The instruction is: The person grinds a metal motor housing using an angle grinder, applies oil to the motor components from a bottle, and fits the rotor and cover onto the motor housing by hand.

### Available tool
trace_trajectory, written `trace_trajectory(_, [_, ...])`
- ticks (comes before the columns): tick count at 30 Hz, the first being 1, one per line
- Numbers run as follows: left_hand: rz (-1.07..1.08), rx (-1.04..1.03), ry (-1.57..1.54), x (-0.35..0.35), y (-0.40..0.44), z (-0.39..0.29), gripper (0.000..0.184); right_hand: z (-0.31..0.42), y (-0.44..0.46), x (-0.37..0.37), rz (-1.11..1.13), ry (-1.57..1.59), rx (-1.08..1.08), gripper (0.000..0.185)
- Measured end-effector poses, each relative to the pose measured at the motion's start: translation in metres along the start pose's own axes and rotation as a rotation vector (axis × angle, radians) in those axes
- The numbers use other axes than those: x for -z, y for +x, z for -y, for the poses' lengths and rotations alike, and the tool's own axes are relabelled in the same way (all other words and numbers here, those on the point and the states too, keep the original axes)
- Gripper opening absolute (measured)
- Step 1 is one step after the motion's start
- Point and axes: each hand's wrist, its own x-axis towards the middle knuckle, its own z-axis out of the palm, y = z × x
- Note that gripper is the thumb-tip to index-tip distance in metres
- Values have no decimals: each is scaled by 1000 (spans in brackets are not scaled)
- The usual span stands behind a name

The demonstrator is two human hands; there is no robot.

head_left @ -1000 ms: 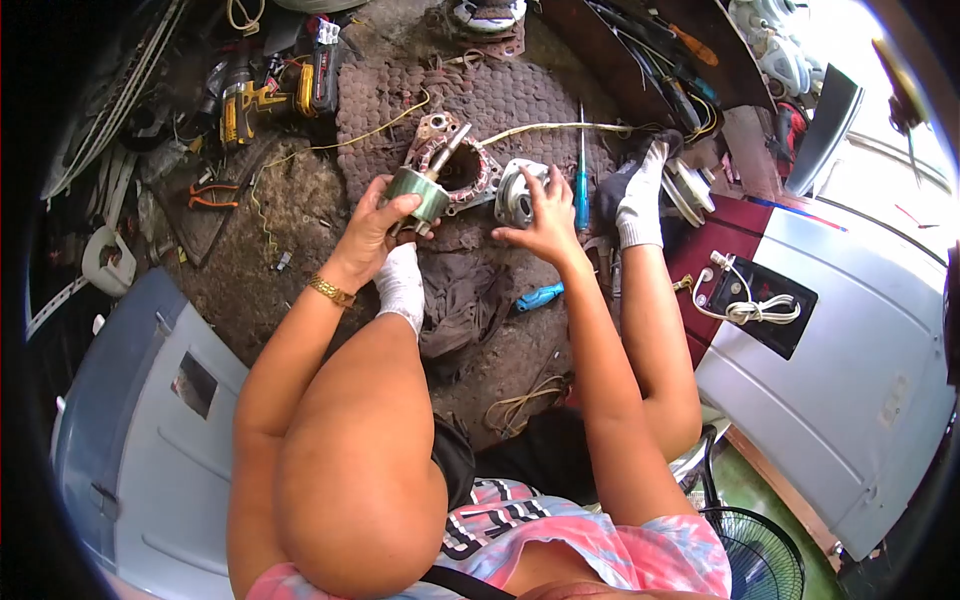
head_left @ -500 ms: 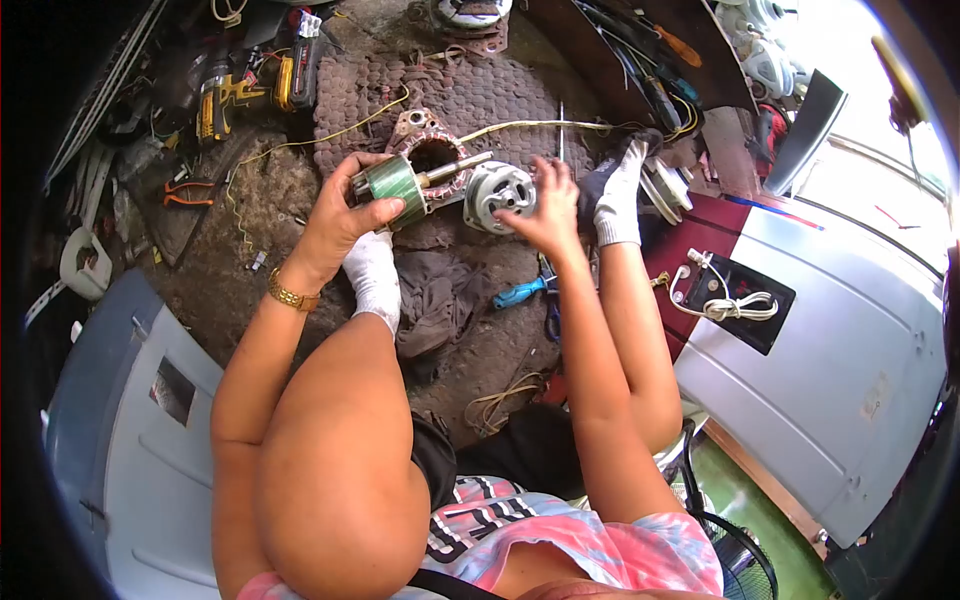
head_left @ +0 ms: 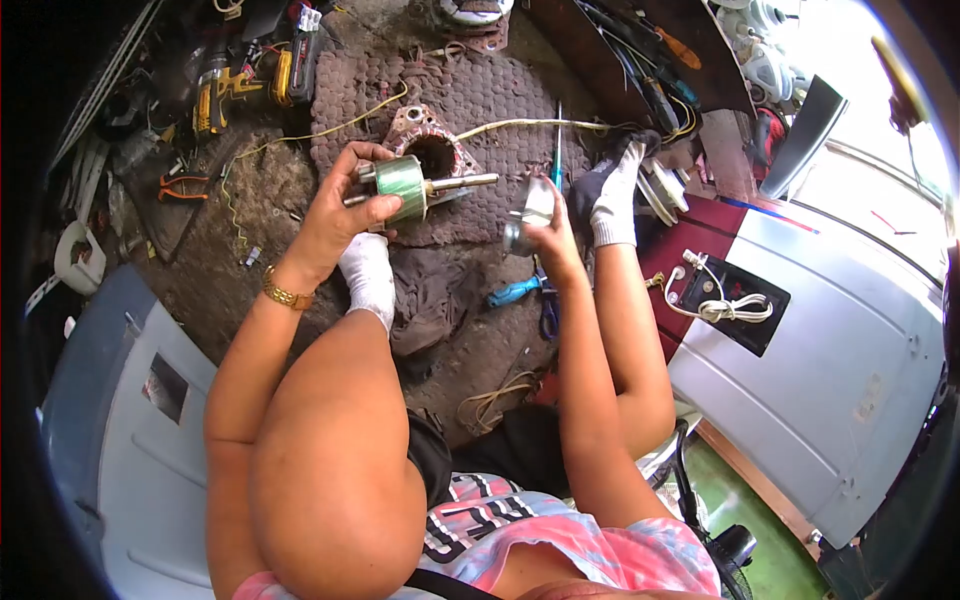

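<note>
My left hand (head_left: 345,205) is closed round a green cylindrical rotor (head_left: 402,187), whose steel shaft points right toward my other hand. In my right hand (head_left: 555,235) is a round silver metal housing (head_left: 533,208), held upright on its edge and apart from the shaft tip. Just beyond the rotor, the stator ring with copper windings (head_left: 436,152) lies on the woven mat (head_left: 345,92). Past my right hand, a thin screwdriver (head_left: 558,165) lies on the mat, its handle partly hidden.
A yellow drill (head_left: 212,95) and orange-handled pliers (head_left: 184,187) lie at the left. A dark cloth (head_left: 430,300) and a blue-handled tool (head_left: 514,292) are nearer my body. Grey panels (head_left: 810,350) stand on both sides; my feet flank the work.
The rotor's shaft has swung from pointing up and right to nearly level. My right hand has taken hold of the silver housing, lifted it off the mat and turned it on edge.
</note>
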Motion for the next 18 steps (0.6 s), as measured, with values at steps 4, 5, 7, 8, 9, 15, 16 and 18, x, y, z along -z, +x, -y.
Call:
trace_trajectory(4, [34,-40,73,-13,-1,-12,53,15,-25,1,207,552,-70,95])
trace_trajectory(5, [32,-69,63,-16,-1,-13,53,15,-25,0,211,559,-77,98])
trace_trajectory(7, [62,-96,74,-21,-2,-15,53,20,-24,-5,212,568,-86,104])
trace_trajectory(8, [77,-111,79,-23,-2,-16,53,23,-22,-7,233,559,-70,104])
trace_trajectory(9, [90,-122,88,-24,-2,-17,52,28,-21,-10,252,552,-57,104])
trace_trajectory(15, [110,-101,113,-27,-3,-20,53,53,-18,-31,304,454,1,106])
trace_trajectory(16, [109,-101,112,-26,-3,-20,53,55,-17,-32,309,444,9,107])
trace_trajectory(18, [107,-101,112,-26,-3,-19,53,63,-17,-39,323,427,24,111])
